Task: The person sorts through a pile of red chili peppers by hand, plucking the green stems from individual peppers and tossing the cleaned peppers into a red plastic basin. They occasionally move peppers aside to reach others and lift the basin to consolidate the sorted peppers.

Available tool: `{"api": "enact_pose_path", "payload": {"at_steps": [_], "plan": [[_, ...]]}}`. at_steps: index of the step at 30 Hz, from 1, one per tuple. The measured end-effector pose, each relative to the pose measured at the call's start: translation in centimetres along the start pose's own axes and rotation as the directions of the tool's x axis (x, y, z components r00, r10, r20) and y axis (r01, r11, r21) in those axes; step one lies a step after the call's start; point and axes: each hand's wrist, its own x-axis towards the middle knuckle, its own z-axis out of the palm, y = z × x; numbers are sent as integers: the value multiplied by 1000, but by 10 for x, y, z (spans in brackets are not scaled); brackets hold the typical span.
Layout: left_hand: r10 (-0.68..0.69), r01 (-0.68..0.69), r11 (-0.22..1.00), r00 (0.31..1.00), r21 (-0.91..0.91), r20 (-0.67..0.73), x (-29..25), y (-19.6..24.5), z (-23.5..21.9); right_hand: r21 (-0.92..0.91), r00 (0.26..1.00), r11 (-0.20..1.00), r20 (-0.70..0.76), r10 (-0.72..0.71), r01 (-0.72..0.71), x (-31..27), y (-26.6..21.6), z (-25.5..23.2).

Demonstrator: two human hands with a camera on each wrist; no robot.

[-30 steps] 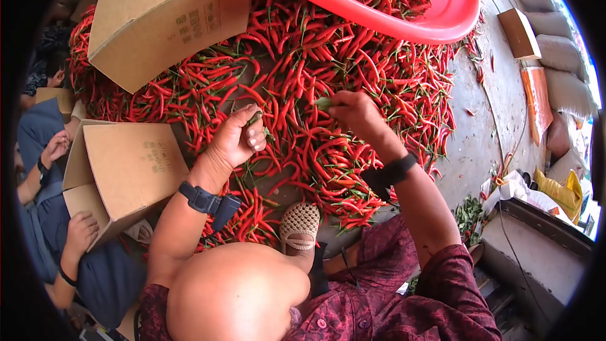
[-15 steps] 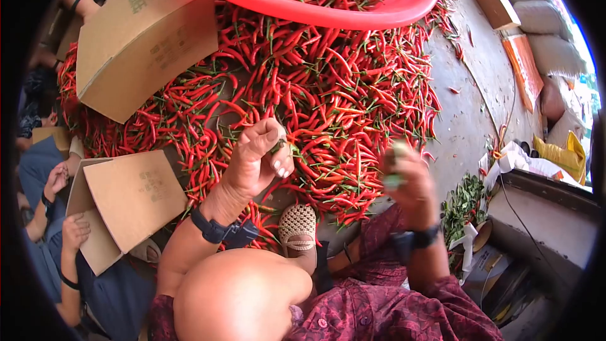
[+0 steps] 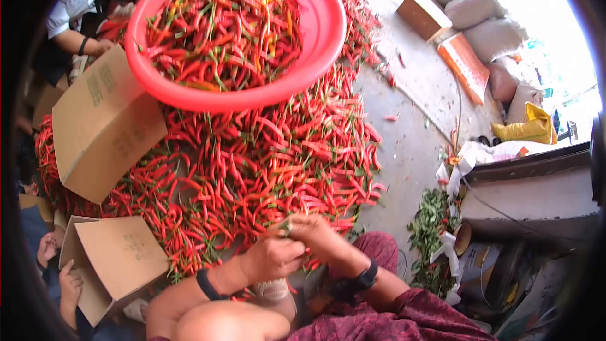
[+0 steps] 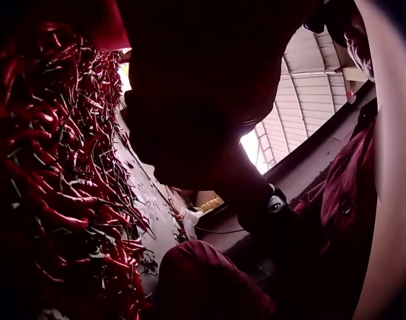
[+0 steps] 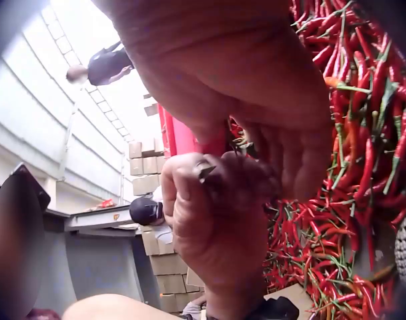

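My left hand (image 3: 278, 257) and right hand (image 3: 319, 235) meet low over the near edge of a heap of red chili peppers (image 3: 246, 177). A small green leafy scrap (image 3: 287, 228) shows at the fingertips where the hands come together. In the right wrist view, the left hand (image 5: 216, 230) holds a dark green bit (image 5: 204, 172) between thumb and curled fingers. The right palm (image 5: 249, 73) covers much of that view, its fingers bent in against the left hand. The left wrist view is dark, with the right hand only a silhouette.
A red basin (image 3: 322, 44) full of chilies stands on the heap. Cardboard boxes (image 3: 113, 126) (image 3: 126, 256) lie at the left, where other people sit. Green leaves (image 3: 432, 221) are piled at my right beside a low ledge (image 3: 524, 196). Sacks (image 3: 476, 9) line the far right.
The right hand swung out to the right with a green piece, then came back to the left hand. The left hand moved lower. The head view shifted, showing more of the basin.
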Motion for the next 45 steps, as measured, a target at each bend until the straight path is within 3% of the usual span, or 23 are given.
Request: {"api": "enact_pose_path", "payload": {"at_steps": [1, 3, 7, 10, 13, 15, 17, 19, 20, 23, 24, 25, 28, 29, 33, 34, 36, 37, 39, 41, 43, 44, 45], "plan": [[-60, 60, 998, 998, -22, 10, -6, -1, 1, -106, 999, 994, -50, -10, 5, 0, -3, 8], [18, -16, 999, 996, 29, -84, -5, -2, 1, -312, 994, 945, -24, -106, 94, 8, 7, 0], [-148, 143, 987, 986, -72, -73, 0, 0, -6, -154, 990, 984, -89, -109, 95, -1, -5, 11], [-127, 125, 991, 990, -43, -63, 1, 4, -15, -170, 978, 973, -115, -177, 156, -1, 17, -6], [-177, 191, 981, 950, 32, -257, -2, 11, -21, -178, 954, 964, -191, -230, 196, -5, 28, -1], [-172, 230, 966, 914, 121, -366, -5, 14, -28, -288, 949, 946, -226, -219, 150, -14, 27, 4], [-60, 220, 935, 870, 277, -490, 7, 17, -35, -330, 946, 933, -231, -227, 143, -18, 20, 18], [-299, 341, 921, 929, 191, -218, -10, 4, -37, -411, 935, 886, -177, -307, 213, -13, 25, 16], [-556, 555, 831, 831, 39, 29, -18, -5, -36, -420, 929, 880, -183, -321, 221, -12, 26, 18], [-483, 480, 865, 875, 145, -9, -23, 0, -36, -636, 890, 731, -149, -432, 248, -12, 19, 23], [-407, 417, 906, 905, 69, -123, -22, 5, -35, -713, 885, 658, -116, -451, 241, -11, 19, 22], [-437, 445, 893, 893, 63, -106, -24, 3, -35, -780, 883, 581, -83, -462, 231, -10, 19, 22], [-515, 516, 857, 855, -1, -60, -31, -9, -33, -718, 912, 659, -85, -401, 223, -9, 10, 26], [-515, 517, 852, 856, 79, -44, -27, -5, -40, -694, 917, 677, -60, -394, 245, -9, 6, 24], [-585, 577, 811, 803, -101, -111, -29, -10, -46, -697, 960, 701, -66, -271, 150, -10, -4, 6], [-613, 600, 789, 783, -131, -105, -29, -10, -49, -764, 939, 625, -75, -336, 162, -14, -11, 7], [-634, 606, 757, 771, -247, -52, -31, -16, -52, -929, 825, 302, 5, -565, 213, -11, -6, -7], [-629, 592, 735, 778, -330, -5, -33, -21, -52, -899, 827, 386, -49, -561, 209, -9, -3, -10], [-761, 608, 330, 624, -723, 178, -28, -14, -55, -801, 849, 535, -67, -525, 267, -10, -6, -4], [-725, 600, 211, 626, -771, 288, -30, -20, -53, -621, 934, 769, -162, -318, 154, -10, -7, -5], [-694, 548, 29, 613, -836, 378, -29, -20, -50, -325, 976, 934, -102, -192, 150, -14, -10, -7], [-588, 461, -106, 686, -881, 429, -32, -29, -48, -160, 989, 979, -58, -135, 124, -19, -12, -10], [-570, 421, -169, 696, -891, 436, -36, -33, -44, -128, 990, 985, -68, -122, 113, -30, -18, -14]]}}
